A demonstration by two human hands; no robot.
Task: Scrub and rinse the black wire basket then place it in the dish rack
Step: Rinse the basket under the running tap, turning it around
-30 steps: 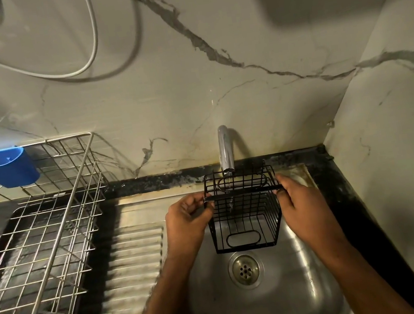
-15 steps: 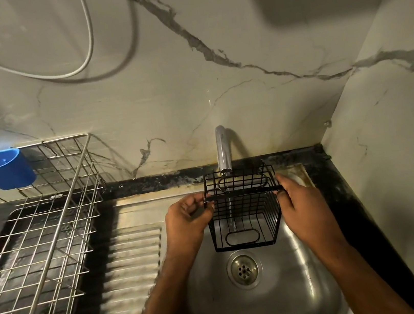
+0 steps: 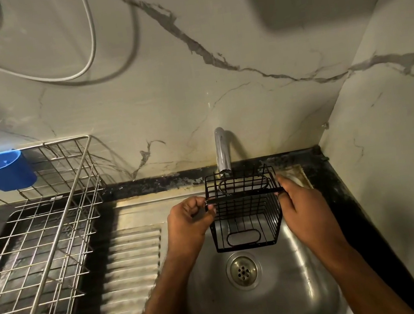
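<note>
- The black wire basket [image 3: 245, 213] is held up over the sink [image 3: 263, 307], right under the tap [image 3: 221, 149], near the back edge of the surface.
- It could slip and bang into the sink, because wet thin wires are hard to hold.
- The left hand [image 3: 189, 222] pinches the left rim, fingers curled.
- The right hand [image 3: 303, 207] holds the right side.
- The dish rack [image 3: 37, 236] waits at the left edge.

Over the last second I see almost no change: the black wire basket [image 3: 244, 209] sits a touch lower under the tap [image 3: 221, 149], and a thin stream of water now shows through its wires.
</note>
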